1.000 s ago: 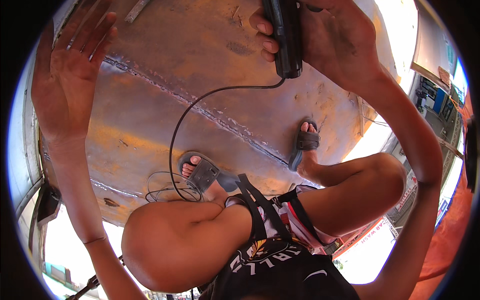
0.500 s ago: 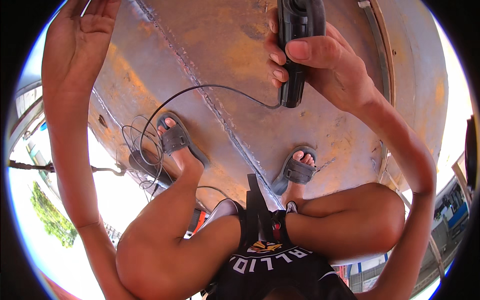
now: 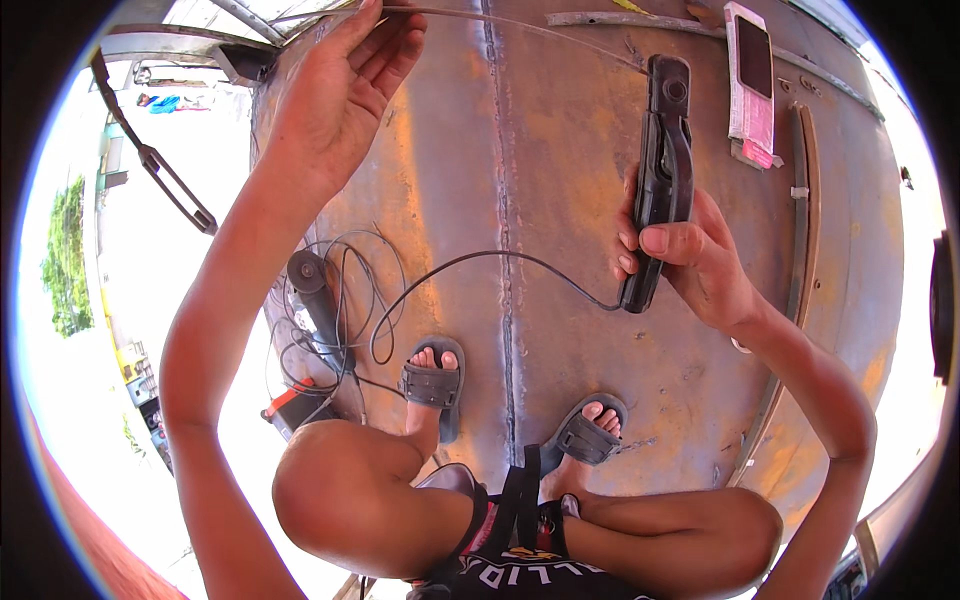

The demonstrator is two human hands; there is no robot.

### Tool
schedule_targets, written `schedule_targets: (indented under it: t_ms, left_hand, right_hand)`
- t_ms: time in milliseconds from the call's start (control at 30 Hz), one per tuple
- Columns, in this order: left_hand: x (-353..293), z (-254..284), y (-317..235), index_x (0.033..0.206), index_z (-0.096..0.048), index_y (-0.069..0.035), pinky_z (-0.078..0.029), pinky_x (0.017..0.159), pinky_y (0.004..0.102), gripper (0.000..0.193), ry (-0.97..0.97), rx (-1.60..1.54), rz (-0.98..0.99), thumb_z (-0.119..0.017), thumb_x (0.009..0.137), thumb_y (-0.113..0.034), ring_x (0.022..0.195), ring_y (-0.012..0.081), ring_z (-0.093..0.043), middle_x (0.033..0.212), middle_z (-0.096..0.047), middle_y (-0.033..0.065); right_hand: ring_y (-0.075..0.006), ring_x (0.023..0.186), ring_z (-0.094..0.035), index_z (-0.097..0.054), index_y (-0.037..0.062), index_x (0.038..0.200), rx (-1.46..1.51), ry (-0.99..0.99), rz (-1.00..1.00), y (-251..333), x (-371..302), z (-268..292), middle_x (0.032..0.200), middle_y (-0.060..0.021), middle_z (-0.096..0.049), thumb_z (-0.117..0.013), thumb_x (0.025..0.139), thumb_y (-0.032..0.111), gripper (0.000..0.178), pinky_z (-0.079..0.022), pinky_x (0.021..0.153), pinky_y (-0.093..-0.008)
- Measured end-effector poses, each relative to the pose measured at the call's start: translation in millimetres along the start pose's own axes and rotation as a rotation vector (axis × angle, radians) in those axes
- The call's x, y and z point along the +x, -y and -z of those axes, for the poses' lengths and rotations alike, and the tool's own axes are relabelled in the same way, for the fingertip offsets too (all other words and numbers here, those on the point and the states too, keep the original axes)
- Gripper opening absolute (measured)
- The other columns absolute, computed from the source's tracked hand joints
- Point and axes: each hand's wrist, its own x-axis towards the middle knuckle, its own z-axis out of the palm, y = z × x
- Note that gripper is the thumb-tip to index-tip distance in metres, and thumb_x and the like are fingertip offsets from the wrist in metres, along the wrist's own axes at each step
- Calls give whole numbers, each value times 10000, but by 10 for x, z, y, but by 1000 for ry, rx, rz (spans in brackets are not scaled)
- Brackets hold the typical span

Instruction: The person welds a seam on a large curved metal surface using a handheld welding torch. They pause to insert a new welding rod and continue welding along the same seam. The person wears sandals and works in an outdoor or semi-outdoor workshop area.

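My right hand point(image 3: 695, 250) is wrapped round the lower handle of a black welding electrode holder point(image 3: 668, 150), its thumb across the front. From the holder's bottom end a thin black cable point(image 3: 480, 254) curves left. A long, thin welding rod point(image 3: 540, 27) runs from the holder's head up and left to my left hand point(image 3: 345, 105). Thumb and fingers there close on the rod near the top edge of the view, with the palm partly turned toward me. Beneath both hands lies a rusty steel surface point(image 3: 570, 340), with a weld seam point(image 3: 505, 200) running lengthwise between my feet.
An angle grinder point(image 3: 318, 295) lies among coiled cable left of my sandals. Below it is a red and black object point(image 3: 295, 405). A pink and white packet point(image 3: 750, 90) with a dark panel sits far right. A metal strip point(image 3: 800, 220) runs along the right side; a turnbuckle point(image 3: 170, 175) hangs left.
The view has shifted, showing more of the far surface and the packet. My left hand has moved right and now pinches the rod. The electrode holder is still in my right hand.
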Motion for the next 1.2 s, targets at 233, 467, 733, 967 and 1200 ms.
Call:
schedule_targets:
  t_ms: [233,467,733,967,1200]
  left_hand:
    - [-78,541,569,1208,-648,15,-558,1002,258,298,30,-98,89,-634,1065,-246,1043,148,-661,1120,-678,84]
    - [-94,1185,986,1134,-686,12,-586,927,297,243,-59,-165,216,-643,1062,-216,977,171,-703,1033,-715,76]
    - [-210,1734,1195,1144,-674,24,-590,927,296,254,-44,-157,241,-630,1069,-215,963,167,-710,1020,-707,74]
    - [-233,1853,1250,1157,-666,27,-596,921,291,261,-14,-177,279,-630,1069,-216,960,167,-713,1024,-705,77]
    - [178,1543,1505,1180,-655,8,-580,929,289,302,155,-143,373,-628,1071,-273,1017,164,-690,1107,-692,89]
  right_hand:
    - [-146,743,-580,-498,49,1156,1,-213,-105,-659,77,-407,893,-56,-552,-743,940,281,401,-518,697,-343]
    - [-78,628,-542,-529,53,1017,128,-435,-59,-1372,227,-1198,743,6,-539,-774,951,201,294,-474,575,-272]
    - [-60,550,-525,-550,61,915,-84,-501,-80,-1773,400,-1452,682,27,-549,-813,905,206,300,-418,520,-244]
    - [-60,577,-529,-552,46,960,-132,-497,-64,-1842,376,-1548,702,32,-539,-821,903,245,339,-420,530,-244]
    - [-76,647,-534,-371,9,1441,-55,-604,109,-2003,276,-1583,844,-13,-546,-789,940,316,721,-437,564,-250]
